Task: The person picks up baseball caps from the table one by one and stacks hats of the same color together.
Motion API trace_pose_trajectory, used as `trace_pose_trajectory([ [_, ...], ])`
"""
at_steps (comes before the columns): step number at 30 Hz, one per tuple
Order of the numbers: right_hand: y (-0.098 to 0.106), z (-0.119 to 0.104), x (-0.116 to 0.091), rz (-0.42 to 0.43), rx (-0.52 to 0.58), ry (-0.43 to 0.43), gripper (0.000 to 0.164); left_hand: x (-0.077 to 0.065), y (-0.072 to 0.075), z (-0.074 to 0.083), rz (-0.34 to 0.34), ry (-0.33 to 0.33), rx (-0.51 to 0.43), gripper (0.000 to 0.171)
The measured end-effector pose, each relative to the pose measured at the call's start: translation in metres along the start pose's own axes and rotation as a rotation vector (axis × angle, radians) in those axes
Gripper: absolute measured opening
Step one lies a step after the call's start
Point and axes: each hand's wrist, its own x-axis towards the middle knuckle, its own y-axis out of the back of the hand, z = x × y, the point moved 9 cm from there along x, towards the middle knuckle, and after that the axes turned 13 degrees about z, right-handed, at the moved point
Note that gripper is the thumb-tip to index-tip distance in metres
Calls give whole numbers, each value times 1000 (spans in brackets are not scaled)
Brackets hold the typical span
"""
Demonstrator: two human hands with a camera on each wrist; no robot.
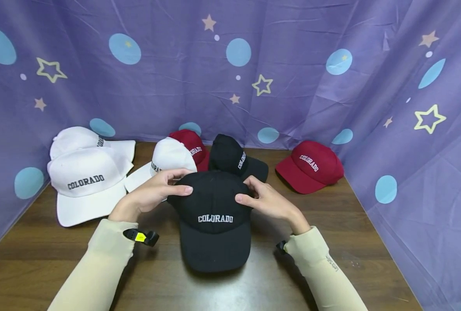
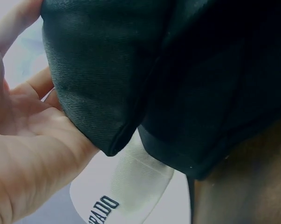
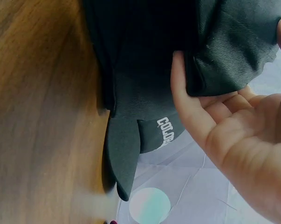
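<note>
A black cap (image 1: 214, 203) with white COLORADO lettering faces me at the middle of the table, its brim tilted down towards me. My left hand (image 1: 158, 190) grips the crown's left side, thumb in front. On the other side my right hand (image 1: 269, 199) holds the crown, its thumb also on the front. In the left wrist view the left fingers go behind the dark cloth (image 2: 93, 70). The right wrist view has one finger (image 3: 180, 84) tucked inside the edge of the cap (image 3: 238, 51). Right behind it sits another black cap (image 1: 228, 155), its brim pointing right.
Two overlapping white caps (image 1: 84, 177) lie at the left. A third white cap (image 1: 174, 153) and a red cap (image 1: 191, 144) sit behind my left hand. Another red cap (image 1: 312, 166) rests at the back right. Purple curtain (image 1: 176, 77) borders the wooden table (image 1: 331, 268).
</note>
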Motion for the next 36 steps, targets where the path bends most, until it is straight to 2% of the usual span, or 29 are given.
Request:
trace_pose_trajectory([
  [6, -6, 7, 1, -18, -35, -21, 40, 1, 5, -12, 32, 4, 5, 44],
  [13, -5, 14, 0, -9, -49, -48, 39, 6, 3, -18, 37, -12, 27, 45],
  [21, -4, 18, -1, -21, -53, -74, 40, 10, 5, -19, 76, -73, 167, 44],
  [29, -4, 19, 0, -11, -62, -106, 43, 9, 13, -11, 188, -119, 301, 44],
  [36, -6, 21, 0, -5, -60, -122, 46, 0, 6, 9, 222, -138, 366, 48],
])
